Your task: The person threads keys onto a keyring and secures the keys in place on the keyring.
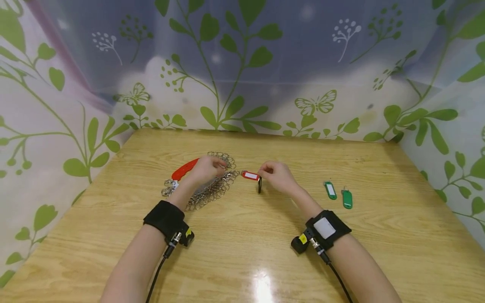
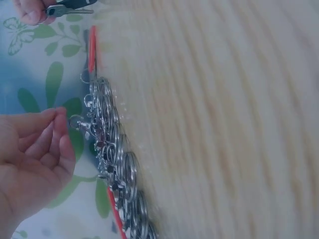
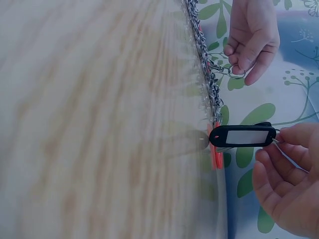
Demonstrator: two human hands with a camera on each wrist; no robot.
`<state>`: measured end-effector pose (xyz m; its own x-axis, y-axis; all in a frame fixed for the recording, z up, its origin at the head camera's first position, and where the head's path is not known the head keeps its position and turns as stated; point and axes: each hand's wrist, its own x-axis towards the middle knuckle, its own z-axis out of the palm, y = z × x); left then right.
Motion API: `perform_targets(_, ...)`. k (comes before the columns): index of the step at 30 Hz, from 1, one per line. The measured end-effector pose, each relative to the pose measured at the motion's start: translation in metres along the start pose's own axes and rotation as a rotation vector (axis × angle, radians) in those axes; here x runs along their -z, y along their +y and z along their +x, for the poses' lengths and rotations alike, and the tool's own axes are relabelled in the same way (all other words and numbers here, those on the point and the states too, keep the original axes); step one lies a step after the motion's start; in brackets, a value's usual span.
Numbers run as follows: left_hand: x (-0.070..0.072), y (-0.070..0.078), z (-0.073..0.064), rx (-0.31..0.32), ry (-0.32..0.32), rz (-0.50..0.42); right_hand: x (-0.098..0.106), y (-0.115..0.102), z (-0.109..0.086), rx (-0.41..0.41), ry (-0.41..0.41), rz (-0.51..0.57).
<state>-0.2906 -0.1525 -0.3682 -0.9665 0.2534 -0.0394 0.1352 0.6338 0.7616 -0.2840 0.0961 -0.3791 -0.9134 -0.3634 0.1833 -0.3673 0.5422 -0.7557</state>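
My left hand [image 1: 206,169] is over a heap of metal key rings and clasps [image 1: 212,195] on the wooden table. In the left wrist view, its thumb and forefinger pinch a small key ring [image 2: 76,121] lifted at the heap's upper side. My right hand [image 1: 279,177] holds a black key tag [image 3: 245,137] by its ring, between thumb and fingertips. A metal key [image 2: 70,11] hangs with this tag. Just left of the right fingertips a red key tag [image 1: 250,175] with a white label lies at the heap's right end.
A curved red piece [image 1: 183,169] lies along the heap's far left side. Two green key tags, one with a white label [image 1: 331,190] and one plain [image 1: 347,199], lie at the right. A leaf-patterned cloth [image 1: 246,101] rises behind the table [image 1: 242,244].
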Motion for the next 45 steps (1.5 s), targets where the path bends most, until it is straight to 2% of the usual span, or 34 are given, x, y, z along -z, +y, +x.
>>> perform_targets(8, 0.000, -0.003, 0.002, -0.027, -0.056, -0.029, 0.001, 0.000, 0.001, 0.011, -0.013, -0.003)
perform_targets(13, 0.000, -0.002, 0.002, -0.018, -0.082, -0.048, -0.001, -0.001, 0.002, 0.007, -0.016, -0.008)
perform_targets(19, -0.001, -0.001, 0.001, -0.020, -0.072, -0.049, -0.004, -0.003, 0.006, 0.030, -0.027, -0.019)
perform_targets(28, -0.003, -0.002, 0.000, 0.021, -0.071, -0.074, -0.023, -0.015, 0.018, 0.049, -0.115, -0.068)
perform_targets(31, -0.004, -0.002, 0.000, 0.000, -0.055, -0.063, -0.029, -0.019, 0.022, 0.001, -0.185, -0.003)
perform_targets(36, -0.005, 0.001, -0.002, -0.039, -0.035, -0.044, -0.032, -0.024, 0.030, -0.160, -0.280, 0.176)
perform_targets(40, -0.007, 0.004, 0.000, -0.011, -0.031, -0.023, -0.037, -0.025, 0.037, -0.196, -0.245, 0.203)
perform_targets(45, -0.010, 0.004, 0.001, 0.017, -0.021, -0.027, -0.048, -0.027, 0.045, -0.161, -0.162, 0.150)
